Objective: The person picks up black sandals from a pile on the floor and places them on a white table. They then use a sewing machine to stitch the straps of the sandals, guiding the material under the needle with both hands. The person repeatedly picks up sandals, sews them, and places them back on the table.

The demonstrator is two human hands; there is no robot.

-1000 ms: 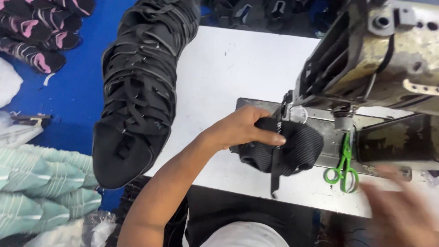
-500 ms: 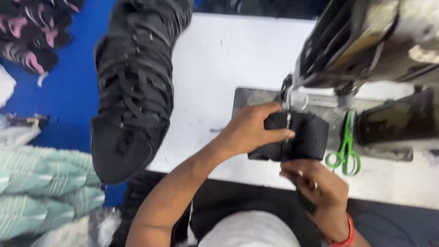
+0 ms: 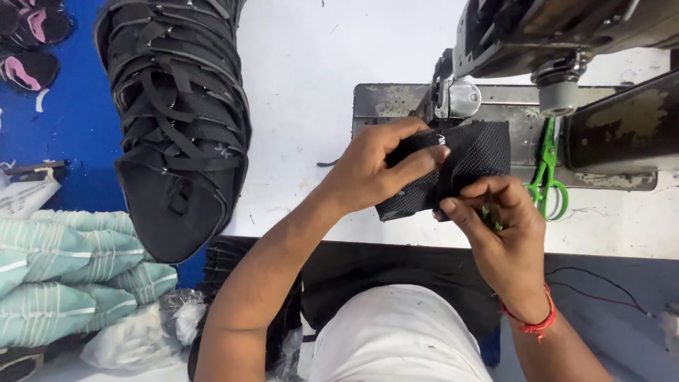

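Note:
A black mesh fabric piece [image 3: 475,157] lies on the metal bed of a sewing machine [image 3: 396,102], under its needle area. My left hand [image 3: 378,166] lies over the piece's left part, thumb and fingers gripping it. My right hand [image 3: 495,219] pinches the piece's lower edge near a narrow black strap. A red thread band is on my right wrist.
A tall stack of black strapped fabric pieces [image 3: 177,120] lies on the white table [image 3: 304,64] at the left. Green scissors [image 3: 548,180] rest right of the mesh piece. The machine head [image 3: 566,35] overhangs at top right. Striped cloth [image 3: 71,276] and dark shoe parts [image 3: 32,42] lie on the blue floor.
My right hand came in from the lower right and took hold of the mesh piece's lower edge. My left hand stayed on the piece. The view moved closer.

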